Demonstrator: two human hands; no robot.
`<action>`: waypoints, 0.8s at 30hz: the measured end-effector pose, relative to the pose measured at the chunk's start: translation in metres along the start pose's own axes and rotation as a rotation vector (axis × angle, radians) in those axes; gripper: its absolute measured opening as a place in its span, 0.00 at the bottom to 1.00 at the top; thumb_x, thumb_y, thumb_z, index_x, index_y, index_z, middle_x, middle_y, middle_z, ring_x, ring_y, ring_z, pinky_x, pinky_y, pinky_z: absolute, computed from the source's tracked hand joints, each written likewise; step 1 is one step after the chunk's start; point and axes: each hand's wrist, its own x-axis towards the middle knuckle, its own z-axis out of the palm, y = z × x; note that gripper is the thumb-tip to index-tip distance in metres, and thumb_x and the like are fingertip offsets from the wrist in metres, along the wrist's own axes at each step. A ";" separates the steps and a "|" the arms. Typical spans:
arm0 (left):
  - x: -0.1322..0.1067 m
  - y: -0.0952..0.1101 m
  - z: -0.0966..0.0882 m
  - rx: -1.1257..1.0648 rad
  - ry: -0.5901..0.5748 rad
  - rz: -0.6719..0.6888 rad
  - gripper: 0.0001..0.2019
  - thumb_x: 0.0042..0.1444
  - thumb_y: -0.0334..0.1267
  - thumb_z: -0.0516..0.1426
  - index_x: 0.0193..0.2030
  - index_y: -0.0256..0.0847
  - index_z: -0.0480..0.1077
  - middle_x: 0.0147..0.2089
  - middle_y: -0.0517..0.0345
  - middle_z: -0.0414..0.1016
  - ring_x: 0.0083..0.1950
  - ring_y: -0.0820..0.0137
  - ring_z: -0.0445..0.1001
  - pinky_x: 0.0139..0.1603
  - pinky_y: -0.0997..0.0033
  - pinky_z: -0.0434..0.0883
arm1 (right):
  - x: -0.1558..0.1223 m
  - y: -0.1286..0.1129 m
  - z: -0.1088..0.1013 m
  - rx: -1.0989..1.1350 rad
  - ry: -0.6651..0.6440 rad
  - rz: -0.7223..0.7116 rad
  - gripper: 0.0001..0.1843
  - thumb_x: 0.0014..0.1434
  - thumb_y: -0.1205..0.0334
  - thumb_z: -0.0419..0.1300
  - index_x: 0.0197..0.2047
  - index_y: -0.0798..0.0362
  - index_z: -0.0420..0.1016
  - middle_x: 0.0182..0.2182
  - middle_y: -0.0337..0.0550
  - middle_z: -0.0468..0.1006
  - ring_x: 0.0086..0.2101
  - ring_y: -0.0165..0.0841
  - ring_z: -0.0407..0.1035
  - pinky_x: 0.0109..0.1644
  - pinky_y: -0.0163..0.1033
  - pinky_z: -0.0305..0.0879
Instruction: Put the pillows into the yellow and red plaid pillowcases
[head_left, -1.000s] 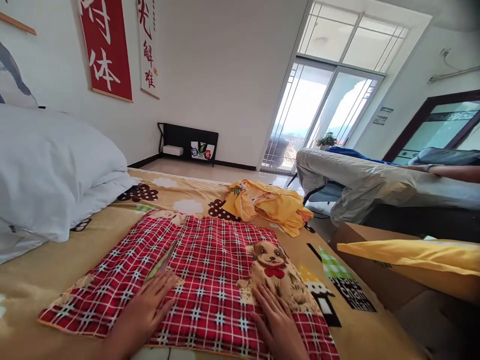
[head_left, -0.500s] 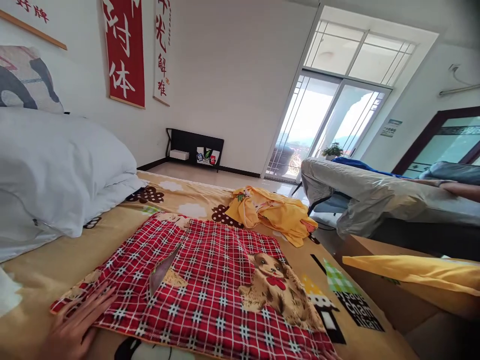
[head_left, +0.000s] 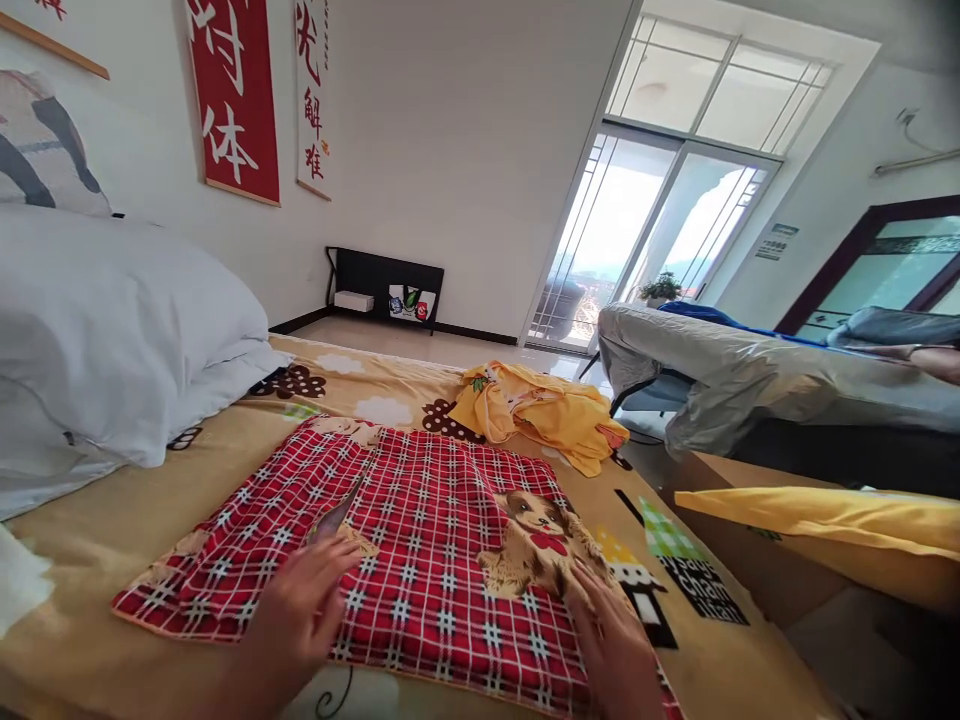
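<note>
A red plaid cloth point(head_left: 420, 560) with a brown puppy print lies spread flat on the bed's yellow cartoon sheet point(head_left: 105, 540). My left hand point(head_left: 300, 615) rests flat on the cloth's middle, fingers stretched out, just below a small raised fold. My right hand point(head_left: 611, 640) lies open on the cloth's right part, beside the puppy print. Neither hand holds anything.
A white duvet point(head_left: 112, 330) is heaped at the left. A crumpled yellow garment point(head_left: 540, 415) lies at the bed's far edge. Another person reclines at the right, in grey trousers point(head_left: 735, 380). A yellow cushion point(head_left: 832, 520) sits on a cardboard box at the right.
My left hand moved from the cloth's left edge back to its middle. My right hand came back into view on the cloth's right side. The camera shifted slightly.
</note>
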 end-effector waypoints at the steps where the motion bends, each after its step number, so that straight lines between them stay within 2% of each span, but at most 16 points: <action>1: 0.022 0.026 0.013 -0.046 -0.104 0.072 0.23 0.62 0.35 0.46 0.61 0.49 0.69 0.63 0.59 0.70 0.63 0.62 0.68 0.63 0.60 0.68 | 0.010 -0.028 0.012 0.013 -0.063 -0.017 0.28 0.66 0.46 0.46 0.61 0.48 0.70 0.57 0.47 0.73 0.56 0.46 0.68 0.55 0.52 0.70; 3: 0.048 0.059 0.040 -0.105 -0.271 0.169 0.24 0.65 0.40 0.46 0.67 0.51 0.60 0.69 0.58 0.60 0.67 0.61 0.63 0.65 0.56 0.66 | 0.021 -0.070 0.032 0.042 -0.196 -0.086 0.29 0.67 0.46 0.46 0.67 0.44 0.61 0.63 0.43 0.65 0.62 0.44 0.60 0.60 0.54 0.65; 4: 0.050 0.065 0.052 -0.120 -0.329 0.181 0.24 0.66 0.44 0.47 0.68 0.53 0.58 0.69 0.58 0.59 0.68 0.59 0.62 0.65 0.54 0.65 | 0.021 -0.079 0.040 0.053 -0.275 -0.134 0.29 0.67 0.45 0.46 0.68 0.40 0.58 0.65 0.40 0.63 0.63 0.43 0.59 0.61 0.54 0.64; 5: 0.047 0.064 0.062 -0.126 -0.372 0.177 0.24 0.66 0.47 0.47 0.68 0.54 0.58 0.69 0.59 0.58 0.68 0.58 0.61 0.65 0.52 0.65 | 0.018 -0.077 0.044 0.057 -0.333 -0.166 0.29 0.66 0.44 0.47 0.68 0.37 0.56 0.65 0.37 0.61 0.63 0.43 0.58 0.61 0.53 0.64; 6: 0.039 0.058 0.070 -0.123 -0.402 0.153 0.24 0.66 0.49 0.47 0.68 0.55 0.58 0.69 0.59 0.59 0.68 0.58 0.62 0.65 0.52 0.66 | 0.013 -0.067 0.046 0.054 -0.371 -0.186 0.28 0.66 0.44 0.49 0.68 0.35 0.57 0.65 0.36 0.61 0.62 0.43 0.59 0.61 0.52 0.64; 8: 0.020 0.035 0.074 -0.098 -0.443 0.073 0.24 0.65 0.50 0.47 0.67 0.54 0.61 0.67 0.58 0.62 0.66 0.56 0.64 0.63 0.53 0.68 | 0.002 -0.024 0.040 0.029 -0.372 -0.183 0.27 0.64 0.43 0.51 0.65 0.34 0.62 0.62 0.35 0.65 0.59 0.42 0.64 0.59 0.49 0.67; 10: 0.008 0.016 0.064 -0.072 -0.471 -0.012 0.23 0.63 0.48 0.49 0.63 0.52 0.67 0.64 0.56 0.66 0.63 0.55 0.68 0.60 0.55 0.71 | -0.005 0.027 0.027 -0.002 -0.267 -0.135 0.25 0.63 0.42 0.52 0.59 0.39 0.72 0.58 0.39 0.72 0.56 0.43 0.69 0.56 0.46 0.71; 11: 0.009 0.011 0.055 -0.064 -0.478 -0.053 0.21 0.62 0.47 0.50 0.59 0.51 0.71 0.62 0.55 0.70 0.60 0.55 0.71 0.58 0.56 0.73 | -0.006 0.049 0.019 -0.011 -0.190 -0.100 0.24 0.63 0.42 0.51 0.54 0.42 0.77 0.55 0.41 0.75 0.53 0.43 0.71 0.54 0.46 0.72; 13: 0.023 0.009 0.038 -0.028 -0.467 -0.151 0.19 0.63 0.46 0.47 0.51 0.49 0.76 0.55 0.53 0.77 0.53 0.58 0.76 0.53 0.58 0.74 | -0.001 0.079 0.007 -0.018 -0.055 -0.024 0.25 0.64 0.42 0.48 0.48 0.45 0.80 0.53 0.43 0.77 0.52 0.42 0.72 0.54 0.46 0.72; 15: 0.045 0.011 0.029 0.061 -0.432 -0.285 0.23 0.64 0.47 0.43 0.50 0.43 0.76 0.50 0.48 0.78 0.49 0.58 0.77 0.50 0.57 0.74 | 0.007 0.088 0.005 -0.027 -0.007 0.030 0.27 0.65 0.43 0.46 0.53 0.48 0.77 0.56 0.45 0.75 0.55 0.41 0.70 0.56 0.47 0.70; 17: 0.062 0.009 0.031 0.174 -0.417 -0.417 0.27 0.64 0.48 0.41 0.55 0.32 0.71 0.49 0.38 0.77 0.48 0.53 0.77 0.45 0.53 0.74 | 0.012 0.083 0.013 -0.063 -0.061 0.045 0.29 0.65 0.43 0.45 0.59 0.49 0.71 0.59 0.47 0.71 0.58 0.42 0.66 0.59 0.50 0.67; 19: 0.068 0.002 0.041 0.252 -0.409 -0.485 0.31 0.63 0.49 0.41 0.59 0.24 0.66 0.49 0.30 0.75 0.48 0.49 0.76 0.40 0.53 0.74 | 0.010 0.076 0.027 -0.123 -0.164 0.035 0.31 0.65 0.43 0.44 0.61 0.49 0.69 0.61 0.47 0.69 0.60 0.44 0.63 0.61 0.54 0.63; 20: 0.067 -0.002 0.047 0.270 -0.401 -0.485 0.31 0.64 0.49 0.41 0.60 0.23 0.65 0.49 0.29 0.75 0.49 0.48 0.76 0.39 0.53 0.74 | 0.007 0.074 0.033 -0.153 -0.208 0.026 0.31 0.65 0.42 0.44 0.62 0.48 0.69 0.62 0.46 0.67 0.61 0.45 0.61 0.62 0.56 0.61; 22: 0.061 -0.011 0.056 0.263 -0.403 -0.448 0.29 0.64 0.47 0.39 0.59 0.26 0.66 0.49 0.33 0.76 0.50 0.51 0.76 0.42 0.56 0.73 | 0.001 0.074 0.042 -0.195 -0.269 0.007 0.31 0.65 0.43 0.43 0.64 0.46 0.66 0.64 0.43 0.64 0.63 0.44 0.58 0.64 0.57 0.56; 24: 0.056 -0.017 0.058 0.179 -0.469 -0.447 0.27 0.65 0.46 0.39 0.55 0.31 0.70 0.46 0.38 0.78 0.49 0.55 0.77 0.44 0.60 0.73 | -0.004 0.076 0.045 -0.216 -0.290 0.004 0.31 0.66 0.43 0.42 0.66 0.45 0.62 0.66 0.41 0.60 0.64 0.42 0.55 0.66 0.56 0.53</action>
